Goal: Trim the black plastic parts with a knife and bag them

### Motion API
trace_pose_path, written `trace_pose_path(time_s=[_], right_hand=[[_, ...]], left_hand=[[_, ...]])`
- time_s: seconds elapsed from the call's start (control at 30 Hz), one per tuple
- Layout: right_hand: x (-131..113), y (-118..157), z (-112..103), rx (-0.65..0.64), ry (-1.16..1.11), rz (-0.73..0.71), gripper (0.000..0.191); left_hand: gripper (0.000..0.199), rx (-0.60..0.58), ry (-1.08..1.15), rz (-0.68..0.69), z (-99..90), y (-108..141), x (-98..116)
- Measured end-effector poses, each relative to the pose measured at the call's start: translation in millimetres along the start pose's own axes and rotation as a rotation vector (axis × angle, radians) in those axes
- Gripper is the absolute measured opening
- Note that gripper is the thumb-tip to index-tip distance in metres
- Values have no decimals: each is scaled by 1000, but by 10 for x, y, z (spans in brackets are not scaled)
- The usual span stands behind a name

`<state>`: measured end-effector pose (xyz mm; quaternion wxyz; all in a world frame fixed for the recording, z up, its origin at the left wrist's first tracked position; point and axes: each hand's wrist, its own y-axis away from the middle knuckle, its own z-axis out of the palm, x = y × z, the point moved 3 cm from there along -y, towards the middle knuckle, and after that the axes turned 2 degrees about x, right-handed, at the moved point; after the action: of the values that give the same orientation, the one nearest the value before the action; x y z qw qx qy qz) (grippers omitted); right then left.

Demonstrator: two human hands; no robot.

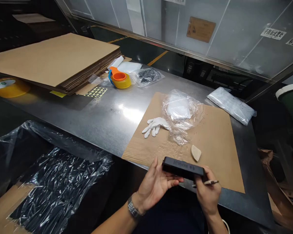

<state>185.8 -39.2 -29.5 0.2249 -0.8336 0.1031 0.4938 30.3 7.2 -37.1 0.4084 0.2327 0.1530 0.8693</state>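
Note:
A black oblong plastic case [183,168] with raised marks on its long face is held above the front edge of the table. My left hand [154,183] supports its left end, thumb up beside it and fingers curled beneath. At the other end, my right hand [208,191] grips the case between thumb and fingers. A thin pen-like tool [211,182] also sits in that hand, pointing sideways. Just beyond the case, a beige wedge-shaped pad [195,153] lies on a cardboard sheet [217,152]. One white glove [156,126] rests farther left on the sheet.
Crumpled clear bags [182,109] lie on the cardboard. A wrapped white packet [231,104] is at the right. Tape in an orange dispenser [120,79], round stickers [96,92] and stacked cardboard [56,58] are at left. A plastic-lined bin [61,185] of black wrapped items stands lower left.

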Motion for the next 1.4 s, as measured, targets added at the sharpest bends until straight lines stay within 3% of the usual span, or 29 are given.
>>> trace_pose_path(time_s=[0.1,0.2,0.27,0.33,0.4,0.47,0.53,0.7,0.83,1.0,1.4], right_hand=[[-134,172,80,56,60,-216,16],[-201,366,214,-130,43,-358,35],[-173,465,267,-306,-79,-294,55],[-128,509,253,-413,-253,-127,70],[-107,484,177,-426,-344,75,66],[-147,404,71,-446,-293,185,44],[-241,294,-28,-505,-174,175,25],[-431,108,-123,-551,63,10,16],[-462,106,-64,-523,288,-68,24],[-490,110,-21,-464,519,-172,37],[-494,93,-14,-468,597,-208,41]], left_hand=[[51,142,39,236,24,-10,-56],[51,259,66,330,63,-12,-111],[44,277,62,357,87,-13,-88],[42,269,18,363,96,-7,-43],[48,242,-39,304,95,6,-28],[55,226,-90,216,86,33,-55],[59,228,-136,144,79,74,-101],[56,280,-206,39,87,178,-201],[56,311,-210,-55,82,231,-256],[54,323,-227,-77,72,271,-276],[45,330,-249,-83,84,291,-278]])
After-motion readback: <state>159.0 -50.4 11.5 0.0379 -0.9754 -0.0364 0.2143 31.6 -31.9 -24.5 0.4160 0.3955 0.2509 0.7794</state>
